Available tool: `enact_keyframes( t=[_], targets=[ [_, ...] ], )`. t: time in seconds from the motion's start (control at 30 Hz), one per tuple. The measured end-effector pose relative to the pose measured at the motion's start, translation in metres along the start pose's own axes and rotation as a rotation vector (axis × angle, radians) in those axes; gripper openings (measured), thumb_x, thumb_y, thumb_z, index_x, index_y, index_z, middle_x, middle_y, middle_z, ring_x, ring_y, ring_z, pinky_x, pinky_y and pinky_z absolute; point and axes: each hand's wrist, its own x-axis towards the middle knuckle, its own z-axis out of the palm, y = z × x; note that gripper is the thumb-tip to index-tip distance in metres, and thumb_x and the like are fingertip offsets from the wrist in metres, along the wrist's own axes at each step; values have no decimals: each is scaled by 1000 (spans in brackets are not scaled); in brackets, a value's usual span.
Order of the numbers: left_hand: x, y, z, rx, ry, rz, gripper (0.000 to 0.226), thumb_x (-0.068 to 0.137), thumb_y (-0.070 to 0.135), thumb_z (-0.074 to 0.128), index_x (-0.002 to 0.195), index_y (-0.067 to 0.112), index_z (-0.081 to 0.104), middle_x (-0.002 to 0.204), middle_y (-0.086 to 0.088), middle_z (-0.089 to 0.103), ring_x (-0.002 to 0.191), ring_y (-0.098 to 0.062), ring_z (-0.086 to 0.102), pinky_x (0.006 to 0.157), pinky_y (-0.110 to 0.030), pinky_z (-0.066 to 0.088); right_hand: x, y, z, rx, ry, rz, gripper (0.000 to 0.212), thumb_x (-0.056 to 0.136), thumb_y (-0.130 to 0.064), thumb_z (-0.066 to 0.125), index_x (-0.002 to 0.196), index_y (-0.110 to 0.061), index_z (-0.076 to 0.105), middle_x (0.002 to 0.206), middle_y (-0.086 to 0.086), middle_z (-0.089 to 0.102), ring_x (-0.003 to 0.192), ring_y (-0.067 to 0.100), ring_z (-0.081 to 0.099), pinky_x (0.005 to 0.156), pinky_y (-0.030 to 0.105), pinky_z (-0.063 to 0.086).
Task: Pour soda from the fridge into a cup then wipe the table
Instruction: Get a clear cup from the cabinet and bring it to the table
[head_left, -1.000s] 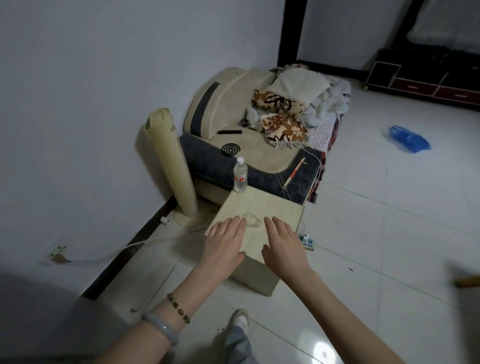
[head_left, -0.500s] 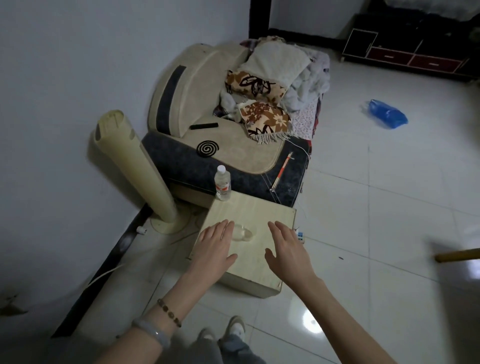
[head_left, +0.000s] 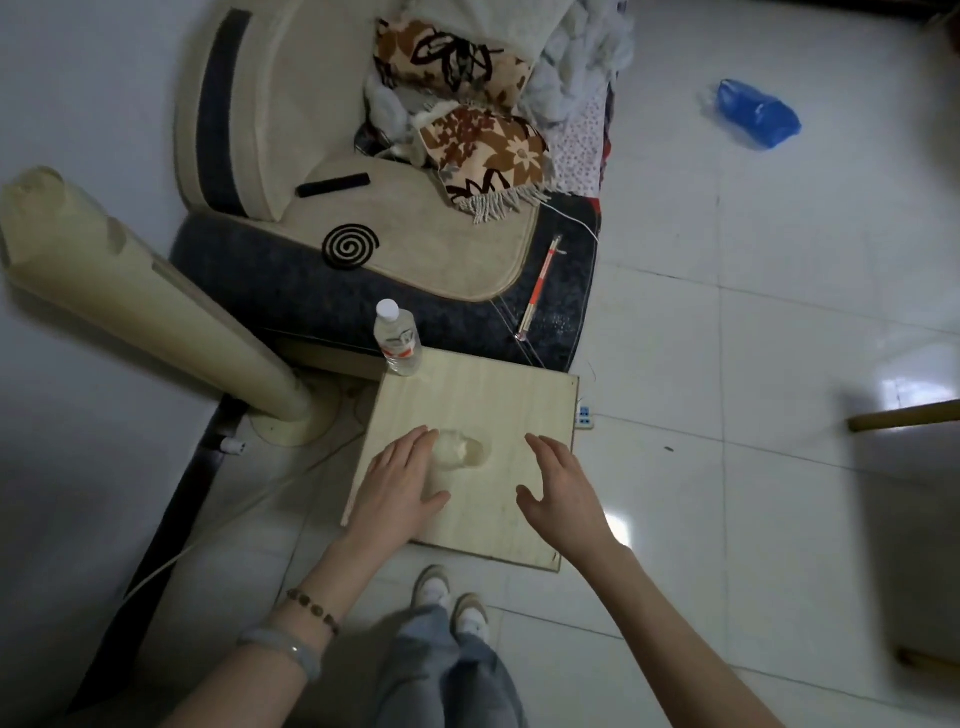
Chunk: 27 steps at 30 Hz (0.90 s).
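A small pale wooden table (head_left: 498, 395) stands on the tiled floor below me. A clear plastic cup (head_left: 462, 449) sits near its middle. A clear bottle with a white cap and red label (head_left: 397, 339) stands at the table's far left corner. My left hand (head_left: 400, 488) hovers flat over the table's left side, fingers straight, its fingertips just left of the cup. My right hand (head_left: 561, 491) is held out over the right side, fingers relaxed, holding nothing. The cup lies between the two hands.
A beige and dark armchair (head_left: 363, 218) heaped with patterned cloths stands behind the table. A cream tower fan (head_left: 135, 301) leans at the left. A power strip (head_left: 584, 417) lies by the table's right edge. A blue plastic bag (head_left: 756, 114) lies on the floor.
My view has moved closer and tilted down over the table. Both hands have stayed open on either side of the cup, spreading slightly apart.
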Motion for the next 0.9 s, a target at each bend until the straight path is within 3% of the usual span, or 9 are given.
enact_keyframes(
  t=[0.23, 0.37, 0.5, 0.6, 0.77, 0.9],
  targets=[
    [50, -41, 79, -87, -101, -61, 83, 82, 40, 67, 147, 15, 21, 153, -2, 27, 139, -18, 27, 112, -31, 23, 49, 48, 67, 188, -97, 189, 65, 86, -14, 59, 144, -14, 30, 147, 2, 34, 130, 18, 39, 107, 26, 34],
    [77, -60, 123, -161, -101, -81, 82, 80, 38, 71, 145, 15, 26, 150, -3, 32, 136, -19, 31, 111, -32, 26, 78, 72, 110, 301, -105, 261, 66, 84, -11, 62, 143, -15, 33, 144, 4, 39, 127, 18, 43, 104, 30, 40],
    [96, -70, 159, -254, -86, -150, 81, 73, 33, 77, 140, 16, 34, 142, -4, 42, 131, -22, 38, 108, -36, 33, 96, 88, 143, 451, -112, 348, 64, 84, -9, 61, 142, -15, 35, 143, 3, 41, 126, 16, 44, 98, 25, 42],
    [104, -74, 179, -340, -87, -200, 85, 69, 33, 81, 138, 18, 34, 140, -5, 44, 129, -24, 40, 105, -41, 39, 104, 96, 156, 555, -127, 379, 63, 83, -5, 60, 141, -14, 37, 139, 1, 45, 121, 14, 47, 98, 28, 45],
    [113, -70, 194, -446, -46, -213, 82, 68, 30, 82, 135, 12, 39, 132, -8, 50, 123, -24, 46, 98, -35, 41, 110, 103, 163, 655, -153, 400, 60, 80, 3, 59, 135, -15, 44, 130, -3, 51, 119, 14, 50, 95, 26, 46],
    [115, -69, 194, -474, -50, -218, 79, 67, 30, 83, 131, 12, 41, 129, -9, 53, 120, -25, 49, 97, -43, 44, 110, 101, 163, 686, -179, 386, 60, 78, 8, 54, 132, -15, 48, 129, -1, 55, 118, 14, 51, 91, 20, 47]
  ],
)
